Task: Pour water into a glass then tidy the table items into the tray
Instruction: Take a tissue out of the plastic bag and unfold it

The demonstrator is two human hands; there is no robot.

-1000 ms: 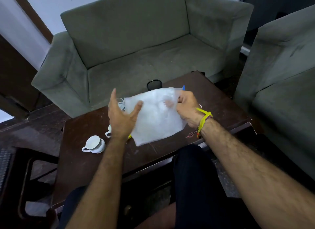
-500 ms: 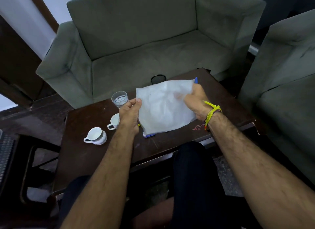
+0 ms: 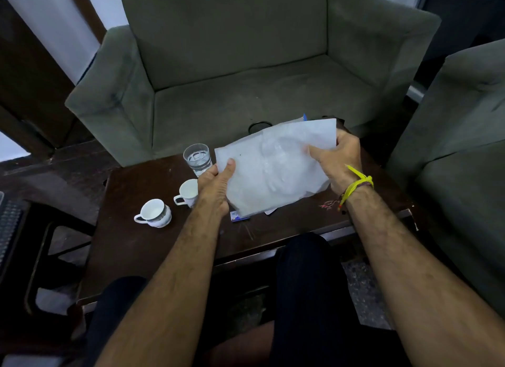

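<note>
Holding: both hands pinch a white sheet (image 3: 276, 170) above the table (image 3: 164, 254).
Left hand (image 3: 216, 186): thumb on top, gripping the near-left edge.
Right hand (image 3: 337, 161): gripping the far-right edge.
Sheet axis: runs hand to hand, tilted.
Glass (image 3: 197, 159): holds water, just beyond the left hand.
Cups (image 3: 154, 213): left of the left hand, the nearer one.
Tray: likely under the sheet, hidden.
</note>
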